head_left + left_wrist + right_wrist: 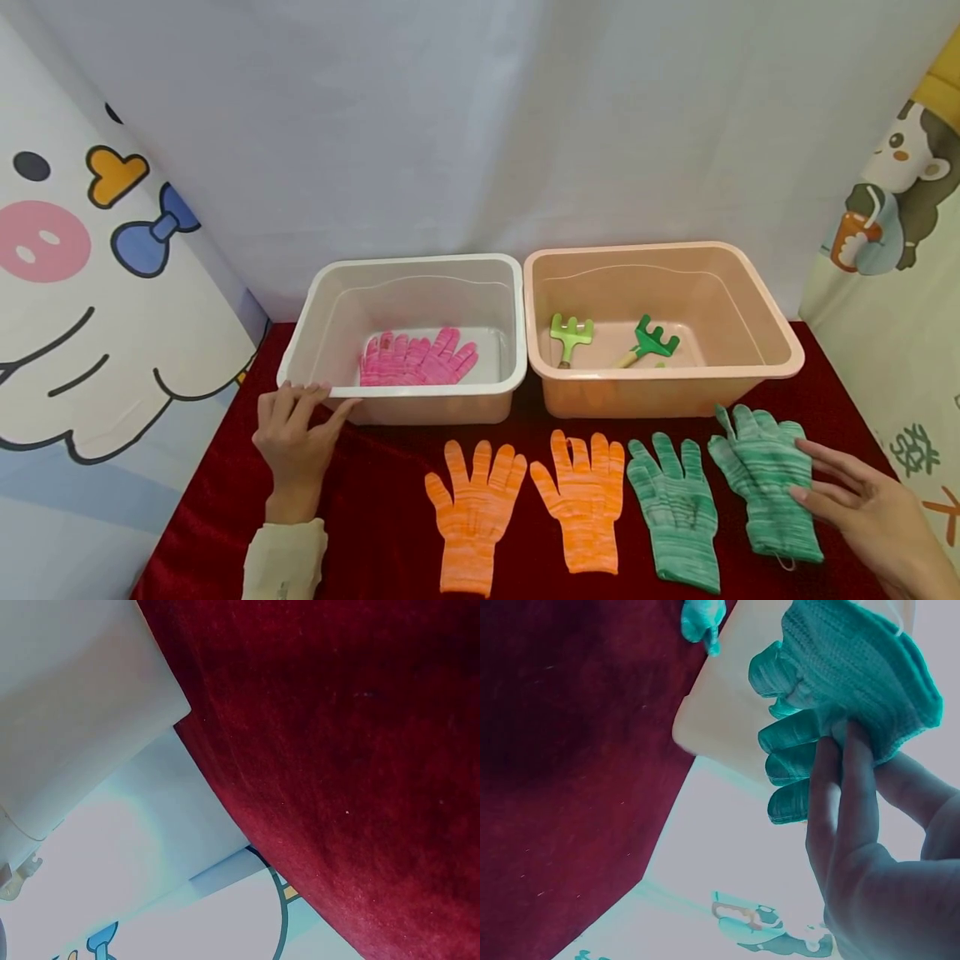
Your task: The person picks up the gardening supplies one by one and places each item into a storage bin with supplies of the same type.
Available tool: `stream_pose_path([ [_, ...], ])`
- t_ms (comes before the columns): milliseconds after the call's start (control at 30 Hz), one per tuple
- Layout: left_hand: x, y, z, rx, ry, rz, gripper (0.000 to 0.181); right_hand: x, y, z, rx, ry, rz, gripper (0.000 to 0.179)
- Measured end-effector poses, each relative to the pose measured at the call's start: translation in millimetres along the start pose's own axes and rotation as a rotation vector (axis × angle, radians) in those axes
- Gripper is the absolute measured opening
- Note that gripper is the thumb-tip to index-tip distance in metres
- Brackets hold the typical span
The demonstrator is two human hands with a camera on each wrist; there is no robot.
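Note:
At the front left corner of the white plastic basin (420,400), my left hand (296,429) grips the rim with its fingers over the edge. Inside that basin lies a pair of pink knit gloves (416,358). My right hand (873,504) pinches the edge of a green knit glove (776,487) between fingers and thumb. In the right wrist view this glove (855,675) is lifted, its fingers drooping, and my right hand (877,862) comes from below. A second green glove (678,517) lies flat to its left. My left hand is hidden in the left wrist view.
Two orange gloves (476,521) lie on the dark red cloth (375,500) in front of the basins. A peach basin (630,396) stands beside the white one, holding a light green toy rake (572,333) and a dark green toy rake (654,340). Printed curtains enclose the sides.

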State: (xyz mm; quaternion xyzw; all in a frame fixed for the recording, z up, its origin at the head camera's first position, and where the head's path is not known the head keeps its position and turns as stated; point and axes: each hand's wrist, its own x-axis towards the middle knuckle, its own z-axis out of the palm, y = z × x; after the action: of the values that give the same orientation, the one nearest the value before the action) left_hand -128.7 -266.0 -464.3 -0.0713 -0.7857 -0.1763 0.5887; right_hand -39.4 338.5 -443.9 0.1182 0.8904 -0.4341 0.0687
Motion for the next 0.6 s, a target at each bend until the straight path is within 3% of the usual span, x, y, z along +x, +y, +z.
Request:
stream_pose_path([
  [367, 0.5, -0.2, -0.6, 0.004, -0.007, 0.004, 0.054, -3.1, -25, 7, 0.045, -0.021, -0.121, 0.066],
  [600, -0.3, 0.1, -2.1, 0.005, -0.013, -0.003, 0.053, -6.4, -45, 10, 0.055, -0.079, -0.131, 0.065],
])
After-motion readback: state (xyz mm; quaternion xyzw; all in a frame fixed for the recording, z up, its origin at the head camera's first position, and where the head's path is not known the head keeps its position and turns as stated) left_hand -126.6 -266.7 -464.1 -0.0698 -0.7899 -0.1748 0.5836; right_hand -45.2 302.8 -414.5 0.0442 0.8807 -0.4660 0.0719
